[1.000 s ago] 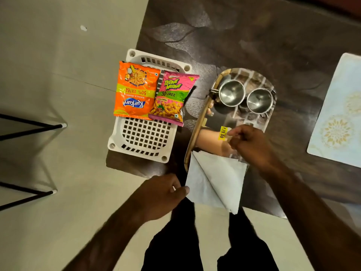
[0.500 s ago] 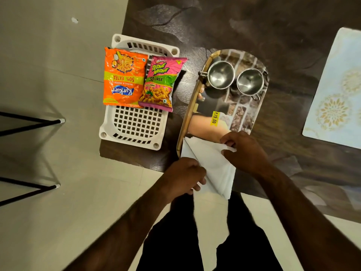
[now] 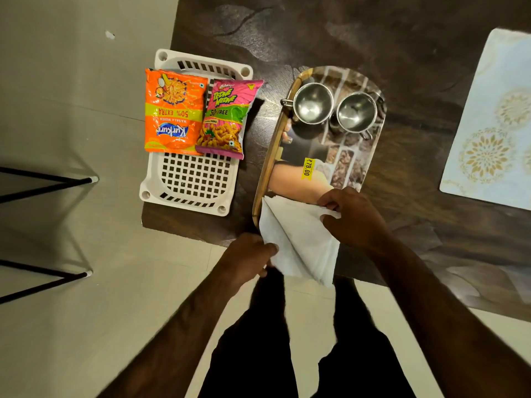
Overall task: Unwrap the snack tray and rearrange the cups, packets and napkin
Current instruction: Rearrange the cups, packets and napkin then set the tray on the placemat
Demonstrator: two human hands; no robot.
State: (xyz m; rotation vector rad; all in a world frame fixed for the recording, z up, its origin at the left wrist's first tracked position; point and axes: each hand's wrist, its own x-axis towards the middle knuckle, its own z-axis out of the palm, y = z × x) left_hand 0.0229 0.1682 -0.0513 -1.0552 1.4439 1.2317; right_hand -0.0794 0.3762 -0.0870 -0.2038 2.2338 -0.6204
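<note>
Two hands pinch our white napkin (image 3: 298, 242) at the tray's (image 3: 268, 165) near end: left hand (image 3: 247, 259) its near edge, right hand (image 3: 353, 216) its far corner. We should fold gently, edges aligned.

The near end of the tray (image 3: 370, 156) was lost under the napkin (image 3: 298, 242), and the napkin's corners sat hidden inside the pinching left hand (image 3: 247, 259) and right hand (image 3: 353, 216). The orange packet (image 3: 172, 113) and pink packet (image 3: 227, 119) covered the white basket's (image 3: 195, 179) far half, their small print unreadable. The placemat (image 3: 488, 124) ran off the right edge, and both forearms were blurred.
</note>
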